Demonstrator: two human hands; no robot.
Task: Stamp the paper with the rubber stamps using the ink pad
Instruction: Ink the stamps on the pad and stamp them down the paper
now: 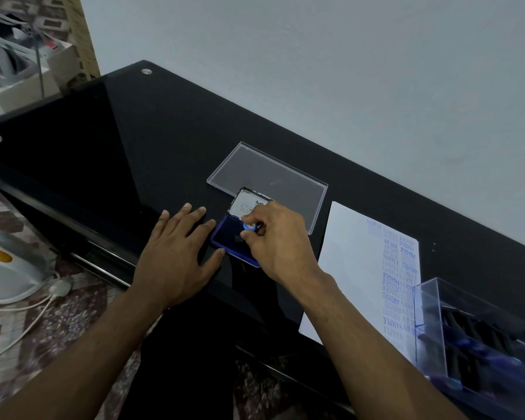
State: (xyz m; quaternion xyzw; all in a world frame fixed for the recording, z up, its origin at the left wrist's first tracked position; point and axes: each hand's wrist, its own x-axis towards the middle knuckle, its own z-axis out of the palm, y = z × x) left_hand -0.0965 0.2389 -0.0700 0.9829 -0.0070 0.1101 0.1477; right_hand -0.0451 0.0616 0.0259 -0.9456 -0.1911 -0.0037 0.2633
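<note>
One rubber stamp [249, 227], blue-topped, pinched in right hand [281, 241] fingertips, pressed down on blue ink pad [225, 237] near mid-surface. Ink pad lid [249, 203] open, tilted up at 12 o'clock of pad. Left hand [176, 253] flat, fingers spread, holding nothing, thumb touching pad's edge at 9 o'clock. Paper [361, 274] at 3 o'clock, rows of blue prints along its far side. Clear lid [267, 177] at 12 o'clock; clear stamp box [479, 338] at 4 o'clock. Black surface [134, 147].
</note>
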